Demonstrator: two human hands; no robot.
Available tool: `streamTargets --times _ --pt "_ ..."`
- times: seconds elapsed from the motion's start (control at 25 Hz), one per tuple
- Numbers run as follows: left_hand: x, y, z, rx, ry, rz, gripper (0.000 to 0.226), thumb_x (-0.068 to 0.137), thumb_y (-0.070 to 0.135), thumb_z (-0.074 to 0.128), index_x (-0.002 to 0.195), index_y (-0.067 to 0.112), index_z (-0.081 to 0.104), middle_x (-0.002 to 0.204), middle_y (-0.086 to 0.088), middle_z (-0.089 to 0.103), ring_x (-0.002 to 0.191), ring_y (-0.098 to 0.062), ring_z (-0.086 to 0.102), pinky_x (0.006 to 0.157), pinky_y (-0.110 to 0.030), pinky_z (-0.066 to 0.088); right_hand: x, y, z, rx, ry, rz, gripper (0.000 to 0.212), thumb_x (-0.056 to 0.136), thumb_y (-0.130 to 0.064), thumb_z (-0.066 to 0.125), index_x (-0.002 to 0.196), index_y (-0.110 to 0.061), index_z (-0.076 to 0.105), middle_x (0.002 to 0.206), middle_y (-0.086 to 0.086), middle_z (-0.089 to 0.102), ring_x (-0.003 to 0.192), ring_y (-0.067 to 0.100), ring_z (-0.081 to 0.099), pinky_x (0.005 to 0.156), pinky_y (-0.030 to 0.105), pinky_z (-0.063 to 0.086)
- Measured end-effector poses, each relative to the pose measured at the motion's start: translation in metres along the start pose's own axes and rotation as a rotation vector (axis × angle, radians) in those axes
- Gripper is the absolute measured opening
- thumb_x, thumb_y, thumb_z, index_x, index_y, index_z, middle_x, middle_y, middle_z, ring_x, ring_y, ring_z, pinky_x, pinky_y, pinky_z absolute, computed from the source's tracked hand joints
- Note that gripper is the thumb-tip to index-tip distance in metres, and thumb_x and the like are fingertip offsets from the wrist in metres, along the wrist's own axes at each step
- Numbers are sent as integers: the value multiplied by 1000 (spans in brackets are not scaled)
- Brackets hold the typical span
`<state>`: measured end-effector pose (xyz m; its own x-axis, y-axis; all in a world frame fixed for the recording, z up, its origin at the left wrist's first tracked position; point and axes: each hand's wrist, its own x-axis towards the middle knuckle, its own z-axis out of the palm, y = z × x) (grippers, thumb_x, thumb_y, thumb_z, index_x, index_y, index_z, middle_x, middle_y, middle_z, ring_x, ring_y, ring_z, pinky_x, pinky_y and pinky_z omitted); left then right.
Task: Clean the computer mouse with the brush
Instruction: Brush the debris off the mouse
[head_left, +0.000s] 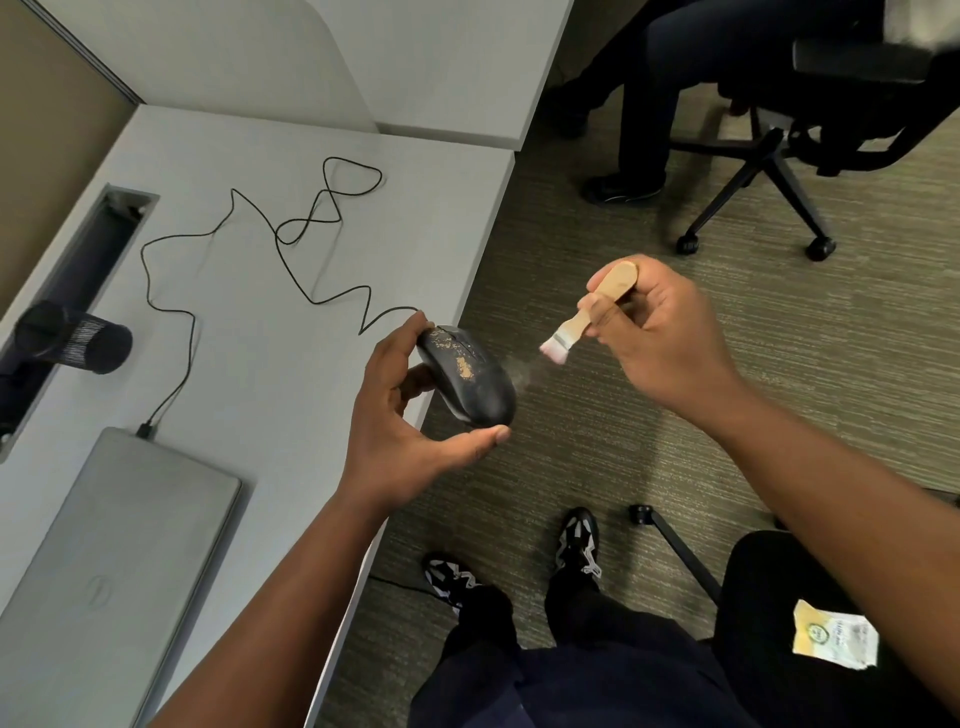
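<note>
Gripping one mouse (470, 376), left hand (400, 415); one brush (587, 312), right hand (660, 338); perhaps dust between.

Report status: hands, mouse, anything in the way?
Left hand grips mouse past desk edge. Right hand holds brush, bristles just off mouse. Tan grime remains. Nothing blocking.

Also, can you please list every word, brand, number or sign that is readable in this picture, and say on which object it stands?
No text can be read with certainty.
Closed laptop: a faint round logo on the lid, too faint to read.
Yellow and white packet on the black seat: a round emblem and printed lines, too small and blurred to read.
Computer mouse, held in the left hand: only tan dirt, no lettering visible.
Brush, held in the right hand: plain wooden handle, no marking.
</note>
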<state>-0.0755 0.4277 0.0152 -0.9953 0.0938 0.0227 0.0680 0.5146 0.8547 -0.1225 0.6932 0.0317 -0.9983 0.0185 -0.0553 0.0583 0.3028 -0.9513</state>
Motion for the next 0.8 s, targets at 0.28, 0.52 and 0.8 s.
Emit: streamTargets --times 0.28,0.52,0.8 --pt "-1 -5 -1 12 4 -16 124 53 46 100 159 27 39 155 14 44 126 -12 64 104 -22 54 0 -1 -8 95 35 -49 6 98 -17 69 100 -15 63 90 9 71 73 28 71 65 42 59" --pt "-3 -5 2 34 5 -26 125 53 52 99 160 26 38 154 15 44 125 -5 63 104 -22 54 -9 -16 -2 635 -47 215 7 102 -9 58 104 -14 54 100 20 77 74 24 73 65 31 60" --pt "-3 -1 5 30 -28 -24 125 54 58 94 160 25 36 152 16 44 127 0 60 105 -22 53 -18 -28 11 864 -304 258 19 95 1 56 101 -16 50 92 17 76 71 22 66 71 31 55"
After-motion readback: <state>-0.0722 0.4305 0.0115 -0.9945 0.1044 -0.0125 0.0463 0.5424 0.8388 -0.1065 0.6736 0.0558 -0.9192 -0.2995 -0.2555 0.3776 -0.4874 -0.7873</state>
